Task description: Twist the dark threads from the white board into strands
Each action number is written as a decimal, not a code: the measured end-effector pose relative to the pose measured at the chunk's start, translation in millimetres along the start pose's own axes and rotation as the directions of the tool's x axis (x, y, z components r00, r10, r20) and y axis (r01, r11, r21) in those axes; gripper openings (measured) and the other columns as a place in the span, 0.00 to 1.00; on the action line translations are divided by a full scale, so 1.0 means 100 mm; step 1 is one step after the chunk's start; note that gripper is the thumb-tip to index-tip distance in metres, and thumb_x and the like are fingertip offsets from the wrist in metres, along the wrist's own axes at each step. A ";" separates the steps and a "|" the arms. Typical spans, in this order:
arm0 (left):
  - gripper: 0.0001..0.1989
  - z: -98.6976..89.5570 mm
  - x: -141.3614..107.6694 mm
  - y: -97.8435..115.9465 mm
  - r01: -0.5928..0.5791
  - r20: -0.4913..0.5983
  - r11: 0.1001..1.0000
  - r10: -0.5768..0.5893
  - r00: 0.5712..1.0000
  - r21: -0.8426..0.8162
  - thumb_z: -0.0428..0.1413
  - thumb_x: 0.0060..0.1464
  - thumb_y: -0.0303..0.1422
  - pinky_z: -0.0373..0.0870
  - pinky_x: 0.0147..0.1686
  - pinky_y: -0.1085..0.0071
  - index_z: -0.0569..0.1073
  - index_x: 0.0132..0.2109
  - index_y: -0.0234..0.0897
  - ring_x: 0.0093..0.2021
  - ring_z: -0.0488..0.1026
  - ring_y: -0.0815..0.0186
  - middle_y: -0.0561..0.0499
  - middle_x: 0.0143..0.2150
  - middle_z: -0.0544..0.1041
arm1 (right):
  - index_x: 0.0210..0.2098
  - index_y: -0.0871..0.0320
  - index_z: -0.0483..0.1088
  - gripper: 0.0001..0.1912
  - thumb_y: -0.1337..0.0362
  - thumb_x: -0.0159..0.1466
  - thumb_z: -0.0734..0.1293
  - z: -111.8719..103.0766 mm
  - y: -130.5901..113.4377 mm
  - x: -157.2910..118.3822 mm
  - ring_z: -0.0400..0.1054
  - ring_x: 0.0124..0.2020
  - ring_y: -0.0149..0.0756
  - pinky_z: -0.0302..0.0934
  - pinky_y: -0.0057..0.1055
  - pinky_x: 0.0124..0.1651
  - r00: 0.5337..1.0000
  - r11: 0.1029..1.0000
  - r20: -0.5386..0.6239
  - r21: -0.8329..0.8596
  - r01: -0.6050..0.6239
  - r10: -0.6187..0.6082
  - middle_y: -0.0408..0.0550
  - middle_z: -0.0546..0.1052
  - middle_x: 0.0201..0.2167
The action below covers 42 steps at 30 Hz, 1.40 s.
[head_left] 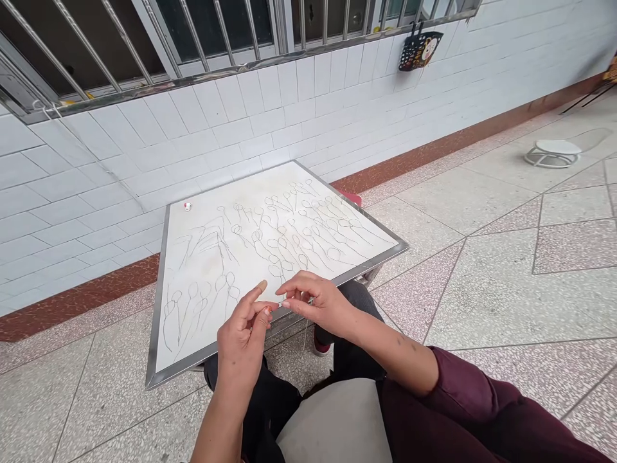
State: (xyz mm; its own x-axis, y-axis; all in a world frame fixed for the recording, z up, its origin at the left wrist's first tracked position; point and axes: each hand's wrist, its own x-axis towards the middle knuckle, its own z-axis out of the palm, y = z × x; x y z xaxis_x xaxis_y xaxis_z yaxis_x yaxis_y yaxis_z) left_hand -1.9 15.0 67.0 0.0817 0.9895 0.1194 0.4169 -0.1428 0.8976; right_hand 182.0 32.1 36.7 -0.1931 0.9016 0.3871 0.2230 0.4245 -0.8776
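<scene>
My left hand (245, 328) is over the table's near edge, thumb and forefinger pinched together. A tiny orange-red spot shows at its fingertips; what it grips is too small to make out. Close beside it, my right hand (315, 299) has its thumb and fingers closed around a thin strand (305, 334), which hangs down below the palm. The two hands' fingertips nearly meet. Many thin dark looped strands (284, 244) lie spread across the white table (193, 215), each with a small loop at one end. Straighter strands (207, 238) lie in a loose bunch on the left.
A small red-and-white object (187, 206) lies near the table's far left corner. Metal rim (161, 302) edges the tabletop. Behind it stands a white tiled wall (226, 116) with barred windows. A black basket (417, 50) hangs there. A low white stool (554, 153) stands at right.
</scene>
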 end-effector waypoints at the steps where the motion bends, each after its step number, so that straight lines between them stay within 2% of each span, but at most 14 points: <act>1: 0.21 0.01 -0.01 0.01 -0.005 -0.006 1.000 0.005 1.000 -0.002 0.55 0.59 0.41 0.72 0.41 0.66 0.72 0.59 0.47 0.33 0.75 0.65 0.53 0.38 0.82 | 0.42 0.54 0.76 0.07 0.66 0.64 0.68 0.01 -0.01 0.01 0.68 0.32 0.29 0.62 0.26 0.34 1.000 0.999 0.002 -0.029 0.025 -0.025 0.44 0.72 0.34; 4: 0.22 0.04 -0.01 0.00 0.004 -0.021 1.000 -0.004 1.000 -0.011 0.56 0.58 0.41 0.73 0.41 0.66 0.73 0.58 0.46 0.32 0.75 0.65 0.53 0.38 0.82 | 0.38 0.55 0.76 0.04 0.68 0.64 0.69 0.08 -0.01 0.02 0.67 0.31 0.29 0.61 0.26 0.33 0.994 0.983 -0.021 -0.151 0.102 -0.106 0.43 0.72 0.30; 8: 0.23 0.06 -0.01 -0.02 0.035 -0.028 0.999 -0.036 0.999 -0.039 0.55 0.58 0.43 0.74 0.42 0.65 0.72 0.59 0.44 0.34 0.77 0.63 0.52 0.38 0.82 | 0.39 0.55 0.75 0.05 0.69 0.65 0.67 0.14 0.03 0.01 0.68 0.34 0.32 0.62 0.27 0.36 0.963 0.927 -0.041 -0.284 0.246 -0.268 0.45 0.74 0.32; 12: 0.23 0.06 -0.03 0.01 0.069 -0.024 0.996 -0.071 0.997 -0.055 0.55 0.58 0.44 0.75 0.42 0.64 0.72 0.59 0.44 0.35 0.78 0.63 0.51 0.38 0.82 | 0.40 0.56 0.74 0.06 0.68 0.67 0.64 0.16 0.08 0.00 0.68 0.35 0.32 0.62 0.27 0.36 0.945 0.890 -0.005 -0.337 0.307 -0.328 0.46 0.74 0.32; 18: 0.23 0.09 -0.08 0.08 0.062 -0.001 0.996 -0.063 0.998 -0.069 0.51 0.62 0.45 0.74 0.43 0.65 0.70 0.61 0.45 0.37 0.77 0.64 0.50 0.42 0.81 | 0.37 0.57 0.73 0.05 0.69 0.67 0.64 0.14 0.07 -0.01 0.67 0.33 0.32 0.60 0.26 0.34 0.956 0.906 -0.046 -0.336 0.259 -0.290 0.45 0.73 0.31; 23: 0.23 0.11 -0.10 0.05 0.051 -0.005 0.994 -0.052 0.999 -0.098 0.51 0.62 0.44 0.73 0.47 0.62 0.69 0.61 0.46 0.41 0.77 0.62 0.49 0.44 0.81 | 0.37 0.57 0.72 0.07 0.72 0.66 0.64 0.13 0.06 -0.01 0.68 0.35 0.32 0.61 0.27 0.37 0.966 0.935 -0.067 -0.274 0.223 -0.250 0.45 0.74 0.31; 28: 0.26 0.10 -0.09 0.07 0.101 0.031 0.967 -0.096 0.995 -0.235 0.56 0.59 0.43 0.73 0.44 0.64 0.68 0.62 0.43 0.40 0.77 0.62 0.49 0.39 0.81 | 0.35 0.56 0.74 0.07 0.73 0.65 0.65 0.09 0.02 0.01 0.67 0.34 0.31 0.61 0.27 0.36 0.986 0.976 -0.046 -0.157 0.149 -0.158 0.43 0.73 0.31; 32: 0.25 0.08 -0.10 0.11 0.081 0.048 0.958 -0.070 0.996 -0.274 0.57 0.58 0.42 0.71 0.45 0.66 0.68 0.62 0.43 0.39 0.75 0.63 0.52 0.35 0.79 | 0.34 0.56 0.74 0.07 0.73 0.64 0.66 0.04 -0.02 0.02 0.66 0.32 0.30 0.61 0.26 0.36 0.996 0.996 -0.024 -0.029 0.082 -0.083 0.42 0.72 0.31; 39: 0.25 0.05 -0.09 0.13 0.082 0.057 0.929 -0.066 0.996 -0.360 0.59 0.57 0.40 0.69 0.43 0.68 0.69 0.60 0.41 0.34 0.72 0.65 0.54 0.30 0.76 | 0.35 0.56 0.73 0.07 0.70 0.67 0.64 0.02 -0.04 0.00 0.67 0.34 0.33 0.61 0.29 0.38 0.984 0.983 -0.014 -0.041 0.177 -0.178 0.44 0.72 0.30; 42: 0.24 0.02 -0.08 0.15 0.056 0.042 0.945 -0.045 0.998 -0.322 0.59 0.57 0.40 0.69 0.44 0.67 0.70 0.59 0.41 0.35 0.73 0.65 0.54 0.29 0.76 | 0.37 0.56 0.73 0.08 0.68 0.69 0.62 0.03 -0.05 0.00 0.67 0.35 0.34 0.62 0.31 0.39 0.970 0.969 -0.018 -0.065 0.240 -0.241 0.45 0.73 0.31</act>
State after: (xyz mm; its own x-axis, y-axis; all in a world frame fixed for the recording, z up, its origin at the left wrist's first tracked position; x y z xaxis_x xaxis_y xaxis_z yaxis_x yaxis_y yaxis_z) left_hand 5.2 5.4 78.6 0.1006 0.9930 0.0613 0.1072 -0.0721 0.9916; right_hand 178.4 29.3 40.6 -0.2241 0.7739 0.5924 0.2321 0.6327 -0.7388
